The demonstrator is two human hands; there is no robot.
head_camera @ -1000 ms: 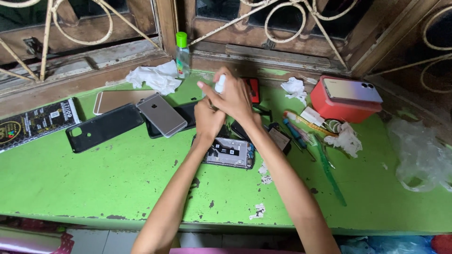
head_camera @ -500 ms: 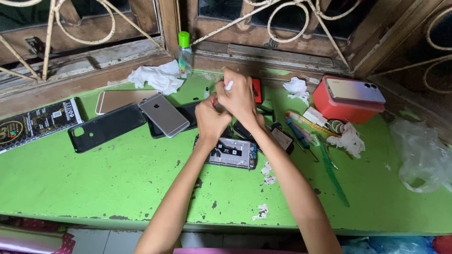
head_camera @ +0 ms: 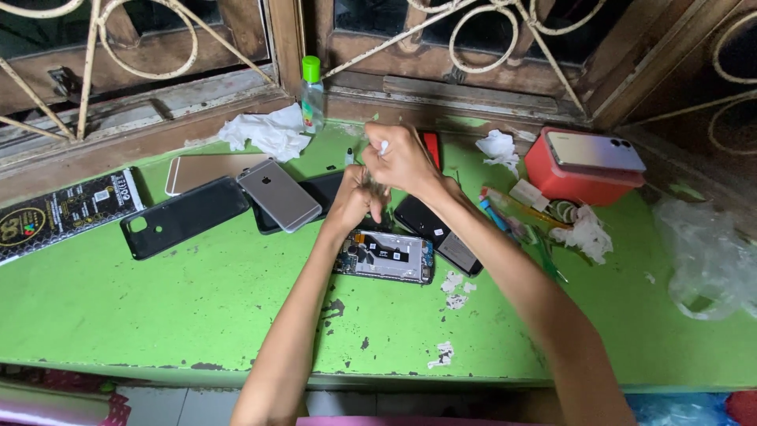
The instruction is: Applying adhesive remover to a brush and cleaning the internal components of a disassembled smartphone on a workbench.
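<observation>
Along the near edge of the green counter (head_camera: 158,315) the paint is chipped, and small white scraps (head_camera: 453,290) lie right of the middle. Just beyond them an opened phone (head_camera: 385,257) lies flat with its back off and its boards showing, directly under the two hands. The left hand (head_camera: 352,201) is curled above the phone's far edge, its grip closed on something small that I cannot make out. The right hand (head_camera: 402,158) is raised just behind it, fingers bunched tight on a small white bit (head_camera: 383,147); the two hands touch. A dark phone (head_camera: 434,229) lies beside the right wrist.

Towards the left side lie a black phone case (head_camera: 183,226), a silver phone (head_camera: 279,194) face down across a gold phone (head_camera: 203,169), and a dark printed packet (head_camera: 63,211) by the left edge. Towards the right lie coloured tools (head_camera: 524,225), crumpled tissue (head_camera: 585,233), a red box (head_camera: 572,177) with a pale phone (head_camera: 593,150) on top, and clear plastic wrap (head_camera: 706,256) near the right edge. At the far edge, by the window frame, stand a small green-capped bottle (head_camera: 312,96) and more white tissue (head_camera: 268,130).
</observation>
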